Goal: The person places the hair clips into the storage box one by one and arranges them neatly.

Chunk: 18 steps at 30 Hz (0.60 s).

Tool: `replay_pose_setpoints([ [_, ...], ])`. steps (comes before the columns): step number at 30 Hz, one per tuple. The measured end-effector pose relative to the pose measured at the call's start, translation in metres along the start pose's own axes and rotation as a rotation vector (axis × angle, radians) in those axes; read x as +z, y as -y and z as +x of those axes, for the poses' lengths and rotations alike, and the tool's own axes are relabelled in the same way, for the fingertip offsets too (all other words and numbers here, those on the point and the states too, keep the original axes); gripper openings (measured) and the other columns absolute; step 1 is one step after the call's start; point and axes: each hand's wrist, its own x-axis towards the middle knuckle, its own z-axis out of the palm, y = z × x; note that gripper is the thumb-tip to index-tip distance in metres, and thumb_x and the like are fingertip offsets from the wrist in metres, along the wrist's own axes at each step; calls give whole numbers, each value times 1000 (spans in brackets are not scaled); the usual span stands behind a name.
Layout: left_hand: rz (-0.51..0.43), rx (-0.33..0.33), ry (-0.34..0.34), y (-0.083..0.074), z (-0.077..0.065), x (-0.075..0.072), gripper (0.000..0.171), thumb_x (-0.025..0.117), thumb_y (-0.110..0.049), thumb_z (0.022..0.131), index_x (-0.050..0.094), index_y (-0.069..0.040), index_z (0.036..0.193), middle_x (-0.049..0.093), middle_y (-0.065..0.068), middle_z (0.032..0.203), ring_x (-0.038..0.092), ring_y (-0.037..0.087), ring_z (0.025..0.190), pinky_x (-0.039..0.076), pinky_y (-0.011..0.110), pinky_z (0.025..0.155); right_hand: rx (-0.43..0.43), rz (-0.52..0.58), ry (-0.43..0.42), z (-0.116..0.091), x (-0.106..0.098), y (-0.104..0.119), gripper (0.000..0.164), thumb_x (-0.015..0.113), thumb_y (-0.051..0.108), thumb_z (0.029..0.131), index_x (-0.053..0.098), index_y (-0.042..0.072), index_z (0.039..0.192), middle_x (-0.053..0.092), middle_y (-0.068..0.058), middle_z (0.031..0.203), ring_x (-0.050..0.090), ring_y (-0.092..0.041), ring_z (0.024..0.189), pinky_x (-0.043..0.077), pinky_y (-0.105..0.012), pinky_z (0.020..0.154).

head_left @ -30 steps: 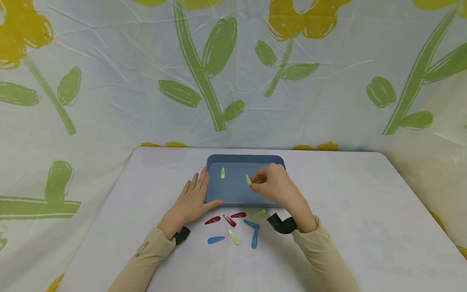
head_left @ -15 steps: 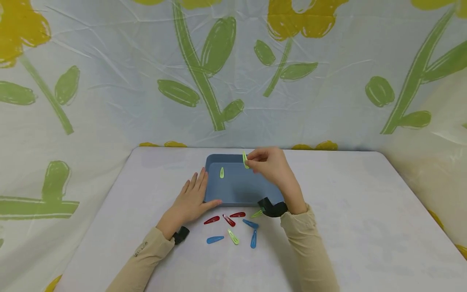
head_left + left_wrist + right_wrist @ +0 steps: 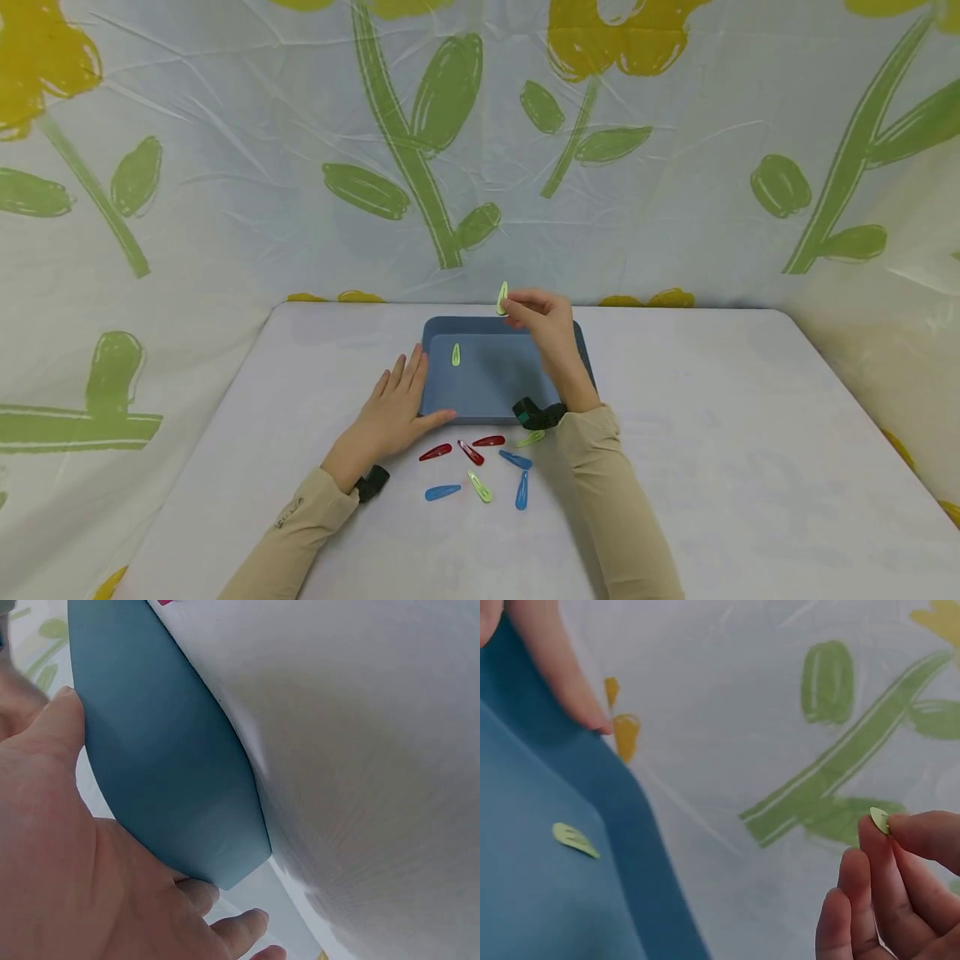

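I see the right hand (image 3: 546, 329) has gone up and away, from low over the blue tray (image 3: 480, 400) to near its far edge. It has taken a light-green snap hair clip (image 3: 502, 298) up with it. The thumb and a finger pinch that clip tight, and in the right wrist view the other fingers are bent. In the head view the pinched clip now shows above the far rim, so I judge that it is up in the air and not put down yet.

The left hand (image 3: 390, 417) has stayed where it was, fingers straight and spread wide, touching the tray's left side, with its thumb at the front edge. I think this helps keep the tray still.

One green clip (image 3: 456, 355) lies in the tray, in the left part, just as before. In front of the tray, on the white table (image 3: 750, 467), I count three red clips (image 3: 471, 453), three blue clips (image 3: 442, 492) and two more green ones (image 3: 480, 487). None of these has moved that I can see.
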Motion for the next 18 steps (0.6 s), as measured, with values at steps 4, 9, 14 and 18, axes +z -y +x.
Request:
replay_pose_setpoints([
  [4, -2, -1, 2, 0, 0, -1, 109, 48, -74, 90, 9, 1, 157, -2, 14, 166, 7, 40, 150, 11, 57, 118, 61, 55, 0, 7, 2, -21, 21, 71, 6, 90, 70, -9, 106, 72, 3, 80, 70, -16, 73, 56, -33, 75],
  [9, 1, -1, 12, 0, 0, -1, 109, 46, -75, 90, 8, 1, 158, -2, 13, 166, 6, 40, 150, 11, 57, 118, 136, 50, 11, 8, 7, -37, 25, 70, 5, 91, 68, -12, 109, 72, 2, 79, 69, -11, 71, 57, -35, 75],
  [14, 2, 6, 2, 1, 0, 1, 109, 46, -75, 90, 9, 2, 157, -1, 14, 166, 7, 40, 150, 11, 57, 118, 192, 29, 48, 10, 10, -49, 26, 69, 6, 92, 67, -13, 110, 71, 1, 79, 67, -12, 69, 55, -29, 68],
  [18, 4, 7, 1, 0, -1, 0, 108, 46, -75, 90, 9, 2, 157, 0, 15, 165, 7, 40, 150, 11, 57, 118, 247, 9, 64, 10, 12, -55, 25, 69, 6, 92, 69, -11, 110, 72, -3, 80, 67, -14, 69, 53, -28, 65],
])
